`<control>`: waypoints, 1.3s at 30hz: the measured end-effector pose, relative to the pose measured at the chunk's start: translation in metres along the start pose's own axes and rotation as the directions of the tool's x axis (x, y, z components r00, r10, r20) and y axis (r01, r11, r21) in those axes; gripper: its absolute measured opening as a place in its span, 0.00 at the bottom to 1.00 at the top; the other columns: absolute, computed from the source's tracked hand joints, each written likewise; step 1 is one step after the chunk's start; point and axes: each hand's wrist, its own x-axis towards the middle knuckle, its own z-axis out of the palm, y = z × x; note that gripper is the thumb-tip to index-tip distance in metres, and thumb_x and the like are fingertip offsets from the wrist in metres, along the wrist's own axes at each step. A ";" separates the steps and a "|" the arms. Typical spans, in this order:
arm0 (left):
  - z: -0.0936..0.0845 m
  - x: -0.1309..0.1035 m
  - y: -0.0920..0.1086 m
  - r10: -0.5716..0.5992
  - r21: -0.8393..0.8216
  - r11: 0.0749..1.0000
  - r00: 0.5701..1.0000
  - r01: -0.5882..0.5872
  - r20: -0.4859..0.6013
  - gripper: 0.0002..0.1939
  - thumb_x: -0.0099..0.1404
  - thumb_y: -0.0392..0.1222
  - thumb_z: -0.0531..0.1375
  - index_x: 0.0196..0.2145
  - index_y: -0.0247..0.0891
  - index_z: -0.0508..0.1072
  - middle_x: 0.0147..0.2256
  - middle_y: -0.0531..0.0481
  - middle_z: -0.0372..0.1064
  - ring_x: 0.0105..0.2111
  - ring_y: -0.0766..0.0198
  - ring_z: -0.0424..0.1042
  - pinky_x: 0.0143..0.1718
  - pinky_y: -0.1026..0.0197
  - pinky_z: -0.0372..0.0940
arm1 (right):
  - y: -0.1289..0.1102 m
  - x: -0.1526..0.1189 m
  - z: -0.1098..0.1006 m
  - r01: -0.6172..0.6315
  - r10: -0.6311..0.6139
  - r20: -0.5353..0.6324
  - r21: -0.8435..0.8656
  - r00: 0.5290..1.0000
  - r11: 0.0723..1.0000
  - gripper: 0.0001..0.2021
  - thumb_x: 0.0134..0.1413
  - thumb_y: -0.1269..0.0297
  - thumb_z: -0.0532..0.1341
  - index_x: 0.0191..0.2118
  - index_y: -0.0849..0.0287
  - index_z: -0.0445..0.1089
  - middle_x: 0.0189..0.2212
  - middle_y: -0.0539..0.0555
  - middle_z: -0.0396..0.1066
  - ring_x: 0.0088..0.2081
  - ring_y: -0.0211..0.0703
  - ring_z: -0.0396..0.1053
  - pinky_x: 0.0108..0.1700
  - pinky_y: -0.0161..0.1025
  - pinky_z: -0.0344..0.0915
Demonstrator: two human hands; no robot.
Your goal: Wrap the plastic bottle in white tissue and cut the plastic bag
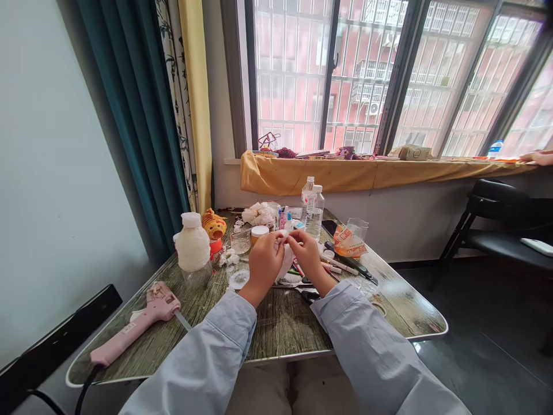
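Observation:
My left hand [264, 262] and my right hand [307, 256] meet above the middle of the table, both pinching a piece of white tissue-like material [284, 262] that hangs down between them. Below it lie scissors [309, 295] and some pens [330, 267]. Left of my hands stand a jar with a brown body and white lid [260, 231] and a small clear dish [239, 279]. A bottle wrapped in white [192, 248] stands farther left.
A pink glue gun [138, 331] with a cord lies at the table's left [224, 340]. Behind my hands are two clear bottles [315, 213], white fluff [259, 214] and an orange figure [213, 225]. A box cutter [352, 264] lies right. Another person's hand [538, 157] rests on the sill.

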 end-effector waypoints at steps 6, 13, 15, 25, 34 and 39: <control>0.000 0.001 0.000 0.027 0.002 1.000 1.000 -0.027 -0.004 0.08 0.63 0.36 0.55 0.40 0.38 0.71 0.38 0.45 0.74 0.40 0.56 0.72 0.42 0.56 0.65 | 0.000 0.000 0.000 -0.004 0.004 0.016 -0.003 1.000 1.000 0.10 0.50 0.58 0.55 0.28 0.59 0.68 0.26 0.51 0.70 0.30 0.43 0.67 0.35 0.38 0.62; -0.001 0.001 0.000 0.031 0.013 0.999 0.999 -0.031 -0.016 0.07 0.63 0.35 0.55 0.38 0.38 0.71 0.36 0.45 0.74 0.39 0.56 0.72 0.41 0.56 0.65 | -0.001 0.000 0.000 -0.013 0.013 0.006 -0.020 1.000 1.000 0.08 0.46 0.61 0.54 0.26 0.58 0.66 0.25 0.51 0.70 0.29 0.42 0.66 0.33 0.38 0.62; 0.000 0.000 0.000 0.029 0.016 0.999 0.999 -0.029 -0.019 0.06 0.63 0.36 0.55 0.39 0.38 0.70 0.36 0.46 0.74 0.39 0.56 0.72 0.41 0.57 0.65 | -0.001 -0.001 0.000 -0.012 0.012 0.003 -0.026 1.000 1.000 0.08 0.46 0.61 0.54 0.26 0.58 0.66 0.25 0.51 0.69 0.29 0.42 0.66 0.33 0.37 0.62; -0.002 0.000 0.001 0.037 0.051 0.998 0.999 -0.037 0.011 0.08 0.66 0.39 0.52 0.39 0.37 0.70 0.35 0.45 0.74 0.37 0.55 0.72 0.38 0.56 0.65 | 0.000 -0.001 0.002 0.011 -0.010 0.014 -0.070 1.000 0.997 0.10 0.47 0.58 0.55 0.27 0.58 0.67 0.24 0.51 0.69 0.27 0.42 0.65 0.30 0.37 0.62; -0.002 0.001 0.001 0.033 0.084 0.996 0.999 -0.030 -0.033 0.08 0.64 0.38 0.56 0.41 0.34 0.69 0.36 0.43 0.73 0.37 0.54 0.71 0.39 0.55 0.65 | 0.002 -0.002 0.003 0.035 -0.033 0.020 -0.119 0.999 0.992 0.10 0.48 0.58 0.55 0.28 0.58 0.68 0.25 0.52 0.70 0.26 0.42 0.65 0.30 0.38 0.62; -0.004 0.002 0.001 0.086 0.105 0.991 0.996 -0.083 -0.027 0.07 0.64 0.36 0.55 0.38 0.36 0.71 0.40 0.42 0.71 0.43 0.53 0.68 0.46 0.52 0.64 | 0.004 -0.003 0.004 0.062 -0.058 0.028 -0.152 0.998 0.987 0.09 0.49 0.60 0.55 0.29 0.58 0.69 0.27 0.52 0.71 0.28 0.42 0.66 0.32 0.38 0.63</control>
